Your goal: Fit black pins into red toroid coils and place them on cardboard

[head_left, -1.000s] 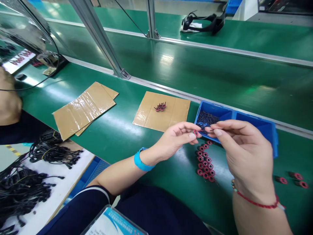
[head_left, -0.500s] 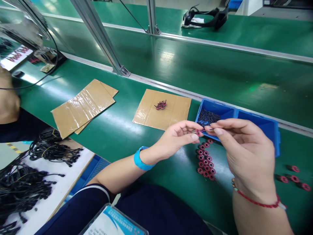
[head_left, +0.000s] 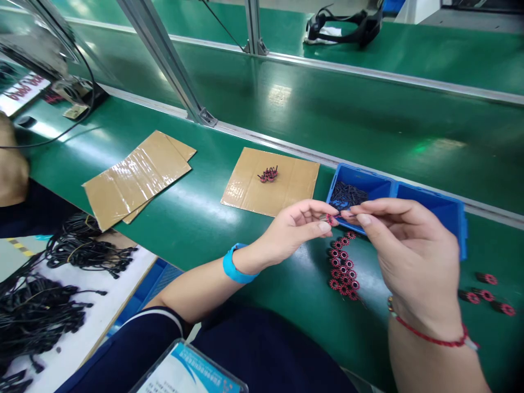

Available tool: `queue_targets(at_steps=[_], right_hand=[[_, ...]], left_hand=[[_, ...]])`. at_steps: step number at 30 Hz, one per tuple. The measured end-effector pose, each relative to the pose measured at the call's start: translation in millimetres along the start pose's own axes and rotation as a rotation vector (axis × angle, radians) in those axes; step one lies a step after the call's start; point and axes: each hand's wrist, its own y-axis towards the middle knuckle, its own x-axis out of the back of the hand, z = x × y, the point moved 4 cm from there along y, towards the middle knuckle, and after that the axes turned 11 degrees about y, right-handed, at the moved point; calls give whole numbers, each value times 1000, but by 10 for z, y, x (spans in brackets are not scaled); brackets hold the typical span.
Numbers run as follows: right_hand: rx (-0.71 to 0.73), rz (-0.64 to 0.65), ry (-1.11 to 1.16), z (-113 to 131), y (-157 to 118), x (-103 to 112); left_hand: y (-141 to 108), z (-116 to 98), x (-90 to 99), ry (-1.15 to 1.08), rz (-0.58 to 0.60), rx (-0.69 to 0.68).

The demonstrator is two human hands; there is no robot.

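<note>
My left hand point(head_left: 295, 226) pinches a small red ring-shaped coil point(head_left: 327, 219) between thumb and fingers. Close beside it, my right hand point(head_left: 409, 245) is closed on a thin dark piece point(head_left: 351, 214) at the coil's right side; its exact shape is too small to tell. Both hands are held over the front edge of a blue divided bin point(head_left: 429, 204), whose left compartment holds many short dark tubes point(head_left: 347, 194). Below the hands, a cluster of red and black coils point(head_left: 344, 267) lies on the green table point(head_left: 286, 295).
Several coils with dark leads point(head_left: 268, 174) lie on a cardboard sheet point(head_left: 245, 188). More cardboard point(head_left: 139, 177) is at the left. Loose coils point(head_left: 487, 295) lie at the right. Black cables point(head_left: 45, 311) are heaped at lower left, near another person's arm point(head_left: 12, 164). A metal post point(head_left: 167, 60) rises behind.
Both hands keep nearly the same pose, with the held coil slightly turned between the left fingers. The whole view has shifted a little.
</note>
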Motion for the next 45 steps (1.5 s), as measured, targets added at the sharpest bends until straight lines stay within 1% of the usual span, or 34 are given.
queue_targets(at_steps=[8, 14, 18, 22, 29, 31, 34, 35, 37, 41, 45], right_hand=[[13, -4, 6, 7, 11, -7], [15, 11, -49, -12, 1, 1], [35, 29, -140, -10, -10, 12], [50, 54, -259, 3, -7, 17], [134, 96, -445, 81, -10, -26], [123, 69, -423, 94, -22, 2], [117, -20, -380, 110, -37, 66], [123, -31, -387, 112, -39, 73], [117, 11, -435, 96, -32, 47], [69, 174, -494, 11, 2, -66], [55, 196, -376, -61, 25, -112]], left_hand=[[-2, -2, 1, 23, 1, 3], [1, 4, 2, 6, 9, -9], [-8, -22, -6, 40, 9, -26], [-24, -42, -15, 94, 7, -78], [-28, -35, -6, 202, -16, -132], [-22, -37, 9, 195, -27, -130], [-10, -38, 43, 185, -67, -110], [-7, -38, 51, 183, -78, -104], [-2, -37, 61, 177, -95, -90], [0, -39, 54, 143, -97, -81], [2, -47, 28, 113, -63, -90]])
